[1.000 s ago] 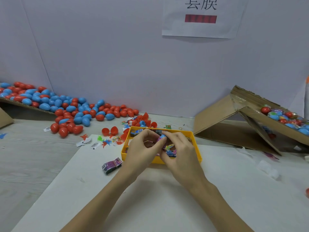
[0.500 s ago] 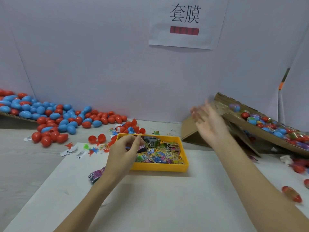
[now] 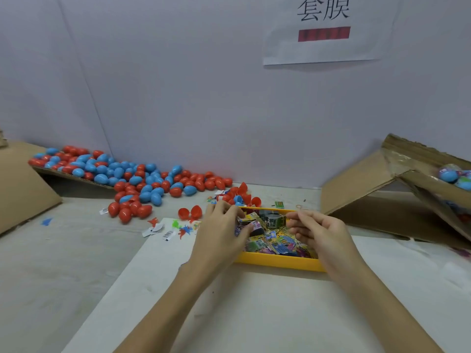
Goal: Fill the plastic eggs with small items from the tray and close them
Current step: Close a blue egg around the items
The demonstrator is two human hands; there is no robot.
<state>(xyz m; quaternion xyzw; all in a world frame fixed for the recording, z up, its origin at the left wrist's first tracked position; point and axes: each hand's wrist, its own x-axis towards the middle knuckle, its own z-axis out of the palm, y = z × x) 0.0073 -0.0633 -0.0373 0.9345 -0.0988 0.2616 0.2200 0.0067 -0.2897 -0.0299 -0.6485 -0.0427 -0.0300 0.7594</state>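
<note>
The yellow tray (image 3: 280, 262) sits on the white sheet, full of small colourful packets (image 3: 276, 242). My left hand (image 3: 219, 233) is over the tray's left end; its thumb and fingers pinch one small packet (image 3: 252, 223). Over the tray's right side hovers my right hand (image 3: 318, 233), fingers loosely curled and holding nothing. An open red egg (image 3: 190, 212) lies just left of the tray. A pile of closed red and blue eggs (image 3: 142, 179) runs along the wall at the left.
A cardboard box (image 3: 369, 182) leans at the right with filled eggs (image 3: 451, 174) in it. Another cardboard piece (image 3: 23, 187) stands at far left. Paper scraps and tiny toys (image 3: 178, 229) lie left of the tray. More open egg halves (image 3: 242, 194) lie behind it.
A second ago both hands held an egg over the tray. My right hand swung out to the right box and has come back empty to the tray. My left hand stayed in the tray.
</note>
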